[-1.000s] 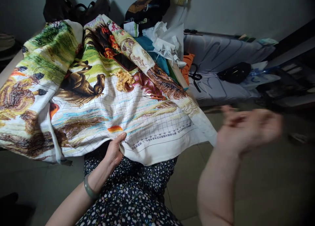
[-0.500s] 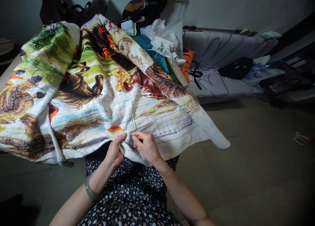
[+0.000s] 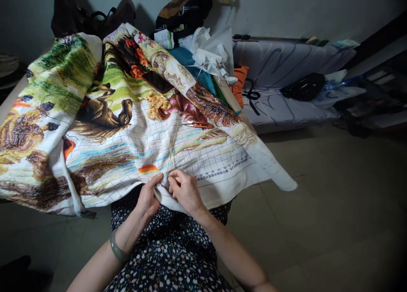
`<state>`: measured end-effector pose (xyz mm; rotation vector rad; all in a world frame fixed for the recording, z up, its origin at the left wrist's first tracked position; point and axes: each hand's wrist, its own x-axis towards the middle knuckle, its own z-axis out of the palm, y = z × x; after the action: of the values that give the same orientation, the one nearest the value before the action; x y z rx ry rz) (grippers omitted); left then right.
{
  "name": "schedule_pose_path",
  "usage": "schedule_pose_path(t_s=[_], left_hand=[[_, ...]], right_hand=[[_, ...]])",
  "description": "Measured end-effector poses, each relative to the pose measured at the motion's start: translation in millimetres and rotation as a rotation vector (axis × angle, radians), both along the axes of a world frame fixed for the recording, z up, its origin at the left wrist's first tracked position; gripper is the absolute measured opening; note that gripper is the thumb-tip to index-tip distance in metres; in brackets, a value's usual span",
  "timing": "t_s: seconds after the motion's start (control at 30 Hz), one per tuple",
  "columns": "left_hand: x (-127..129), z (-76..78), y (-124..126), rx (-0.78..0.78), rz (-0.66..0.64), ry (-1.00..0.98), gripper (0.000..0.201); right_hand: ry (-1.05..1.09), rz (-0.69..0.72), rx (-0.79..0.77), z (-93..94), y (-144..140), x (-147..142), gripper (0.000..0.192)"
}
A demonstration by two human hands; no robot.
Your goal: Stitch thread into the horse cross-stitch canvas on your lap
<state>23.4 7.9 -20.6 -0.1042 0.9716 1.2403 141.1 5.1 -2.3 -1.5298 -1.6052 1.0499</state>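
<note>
My big picture cloth (image 3: 149, 135) covers most of the table (image 3: 231, 96), its near edge by my lap. There's a gray wall (image 3: 286, 12) behind, a covered sofa (image 3: 270, 67) at right and a tiled floor (image 3: 305, 207). On the cloth I count one phone (image 3: 158, 81), one yellow thread bunch (image 3: 157, 107) and one orange tool (image 3: 202, 124). My left hand (image 3: 149, 197) pinches the edge. My right hand (image 3: 186, 190) curls at a pale thread (image 3: 171, 148); I can't tell what it grips.

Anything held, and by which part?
Left hand: the cloth, by its near edge, thumb on top. Right hand: pinched at the cloth; anything held is too small to tell.
</note>
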Motion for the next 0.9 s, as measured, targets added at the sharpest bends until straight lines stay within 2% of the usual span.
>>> schedule_pose_path(t_s=[0.3, 0.7, 0.9], left_hand=[[0, 1.1, 4, -0.038, -0.051, -0.021, 0.010], [1, 0.6, 2, -0.011, -0.042, 0.003, 0.015], [3, -1.7, -2, 0.032, -0.006, 0.042, 0.018]], right_hand=[[0.157, -0.042, -0.011, -13.9, 3, 1, 0.009], [0.222, -0.060, -0.101, -8.7, 5, -1, 0.011], [0.280, -0.085, -0.158, -7.4, 6, -4, 0.006]])
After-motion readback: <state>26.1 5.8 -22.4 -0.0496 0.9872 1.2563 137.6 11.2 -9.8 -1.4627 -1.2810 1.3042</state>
